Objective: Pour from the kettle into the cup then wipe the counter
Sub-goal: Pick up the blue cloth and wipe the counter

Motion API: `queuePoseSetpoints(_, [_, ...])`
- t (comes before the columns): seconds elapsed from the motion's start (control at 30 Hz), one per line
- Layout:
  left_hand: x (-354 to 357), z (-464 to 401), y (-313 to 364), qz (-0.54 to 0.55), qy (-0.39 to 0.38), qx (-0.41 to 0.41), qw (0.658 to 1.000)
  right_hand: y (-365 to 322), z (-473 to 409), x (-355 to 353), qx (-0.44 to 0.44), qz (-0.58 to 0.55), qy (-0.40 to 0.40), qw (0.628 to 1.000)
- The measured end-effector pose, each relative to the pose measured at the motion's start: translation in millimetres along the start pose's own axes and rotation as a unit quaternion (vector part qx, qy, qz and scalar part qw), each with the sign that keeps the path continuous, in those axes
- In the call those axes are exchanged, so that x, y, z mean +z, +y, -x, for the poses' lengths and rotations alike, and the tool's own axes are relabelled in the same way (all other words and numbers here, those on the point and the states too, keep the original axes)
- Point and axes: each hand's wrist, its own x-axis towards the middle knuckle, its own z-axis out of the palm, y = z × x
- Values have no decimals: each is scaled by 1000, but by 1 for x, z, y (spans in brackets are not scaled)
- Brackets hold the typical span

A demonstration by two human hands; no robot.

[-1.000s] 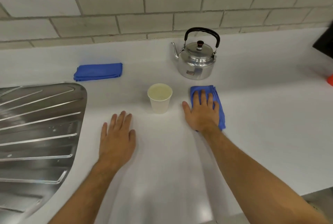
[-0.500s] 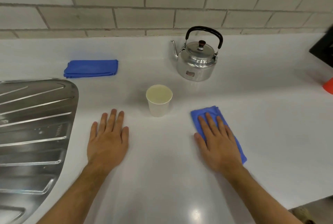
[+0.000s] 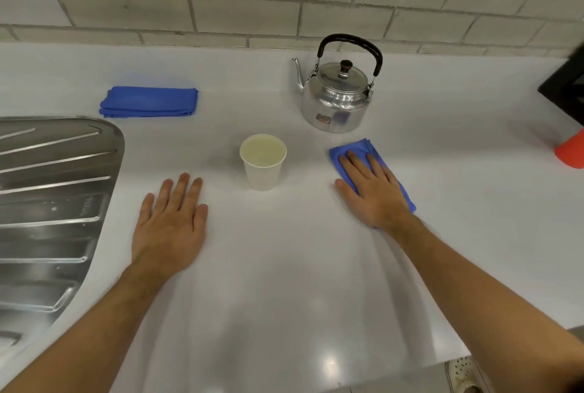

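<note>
A shiny metal kettle (image 3: 335, 98) with a black handle stands upright at the back of the white counter (image 3: 284, 282), its spout pointing left. In front of it and to the left stands a white paper cup (image 3: 263, 171), filled with pale liquid. My right hand (image 3: 374, 195) lies flat, fingers spread, pressing on a blue cloth (image 3: 357, 147) just right of the cup and in front of the kettle. Left of the cup, my left hand (image 3: 170, 218) rests palm down on the bare counter, holding nothing.
A second blue cloth (image 3: 148, 101) lies folded at the back left. A steel ribbed drainboard (image 3: 47, 203) fills the left side. An orange object (image 3: 572, 152) and a dark object (image 3: 565, 85) sit at the right edge. A brick wall runs behind the counter.
My right hand slid the blue cloth toward me and to the right, then back away toward the kettle. My left hand stayed flat on the counter.
</note>
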Motion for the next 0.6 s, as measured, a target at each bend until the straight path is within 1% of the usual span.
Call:
queuePoseSetpoints(0.07, [0,0,-1,-1,-3,1,1000,8,33,2,12,0,0,1000])
queuePoseSetpoints(0.17, [1,-1,-1,-3,-4,6,1000,7,87,8,66,2,13,998])
queuePoseSetpoints(0.27, [3,-1,-1,-6,-5,5,1000,-14,134,16,118,15,25,993])
queuePoseSetpoints(0.33, [3,-1,-1,-10,-5,5,1000,-40,150,19,138,26,30,990])
queuePoseSetpoints(0.43, [4,-2,0,-13,-3,4,1000,-85,162,24,125,27,31,991])
queuePoseSetpoints(0.6, [5,-2,0,-13,-4,0,1000,-149,162,36,43,-3,15,999])
